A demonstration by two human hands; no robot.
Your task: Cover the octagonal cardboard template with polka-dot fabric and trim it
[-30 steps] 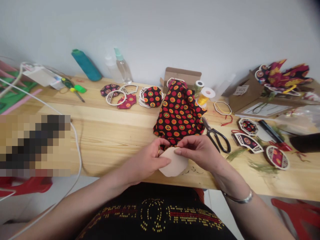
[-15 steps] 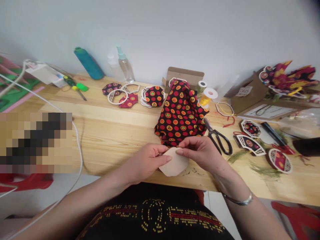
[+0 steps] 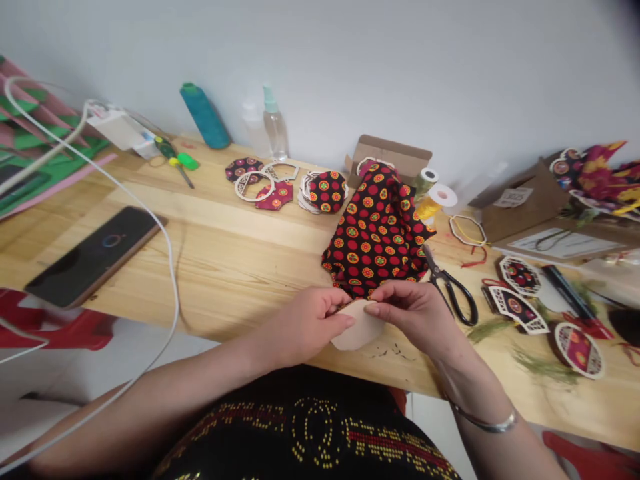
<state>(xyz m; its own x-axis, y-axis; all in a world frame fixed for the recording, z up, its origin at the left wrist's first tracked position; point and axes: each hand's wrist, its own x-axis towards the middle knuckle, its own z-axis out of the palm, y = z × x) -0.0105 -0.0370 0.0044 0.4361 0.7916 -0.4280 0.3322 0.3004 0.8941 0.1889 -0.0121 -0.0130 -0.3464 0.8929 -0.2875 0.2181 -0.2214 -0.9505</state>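
Observation:
Between both hands is a pale, flat piece with a curved edge, its plain side facing me; whether it is card or thin wood I cannot tell. My left hand pinches its left edge, thumb on top. My right hand pinches its upper right edge between thumb and fingers. Just beyond my fingertips lies a black cloth with red and yellow flower patterns, its near edge at the piece. Black-handled scissors lie right of the cloth, near my right hand. The fingertips beneath the piece are hidden.
A phone lies at the left, with a white cable crossing the table. Cloth-covered pieces, a spray bottle and thread spools stand or lie toward the wall. Decorated pieces and a cardboard box are at the right.
The view has shifted, so the table's things sit farther right in the picture. Both hands still pinch the pale piece, which now tilts a little flatter.

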